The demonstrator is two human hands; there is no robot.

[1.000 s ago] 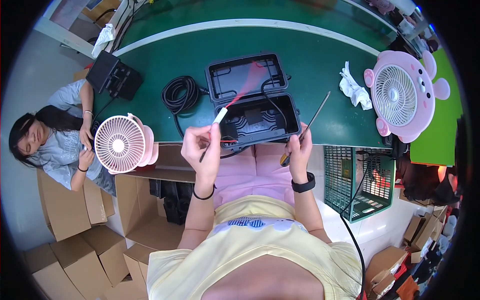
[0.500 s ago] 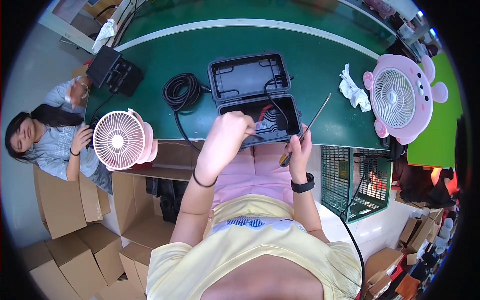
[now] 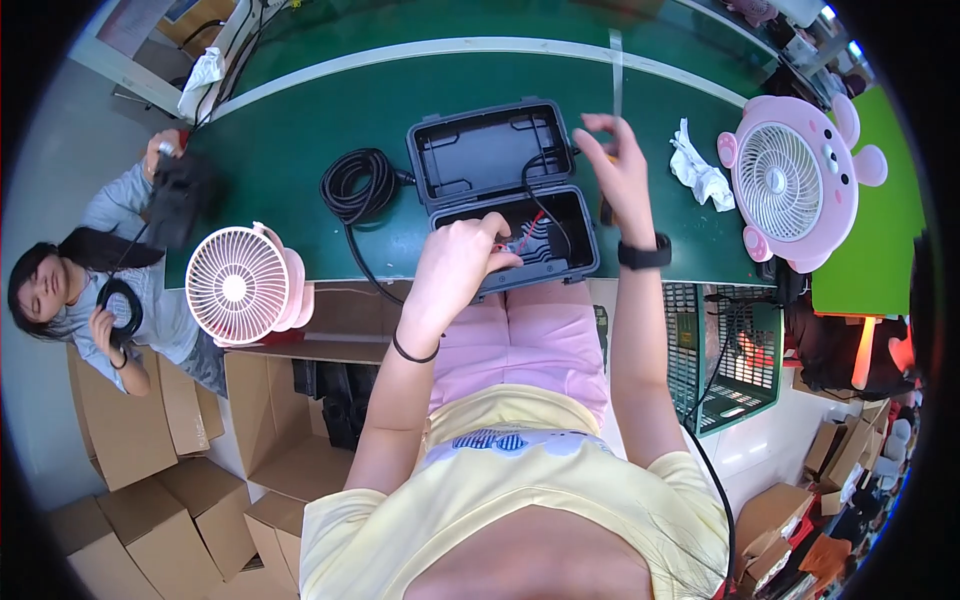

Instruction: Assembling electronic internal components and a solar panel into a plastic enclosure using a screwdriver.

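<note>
A dark grey plastic case (image 3: 520,275) lies with its lid (image 3: 490,150) raised. Red and black wires (image 3: 533,226) run inside its lower half. My left hand (image 3: 462,262) reaches into the left part of that half, its fingers curled and the thumb near them by the wires. Whatever is between those fingers is too small to make out. Beyond the case's right edge, my right hand (image 3: 622,172) holds a screwdriver (image 3: 616,80), its blurred shaft pointing away from me. The index finger and thumb stand apart, while the handle is mostly hidden by the palm.
A coiled black cable (image 3: 358,190) joins the case's left side. A pink fan (image 3: 237,283) stands at the left, a rabbit-shaped fan (image 3: 778,180) at the right beside crumpled white paper (image 3: 698,170). A co-worker (image 3: 125,270) at the left holds a black device (image 3: 180,198). A green crate (image 3: 745,405) sits below.
My right hand has moved up and away from the case's front edge, the screwdriver turning more upright. My left hand has shifted slightly right. The co-worker has lifted the black device off the table.
</note>
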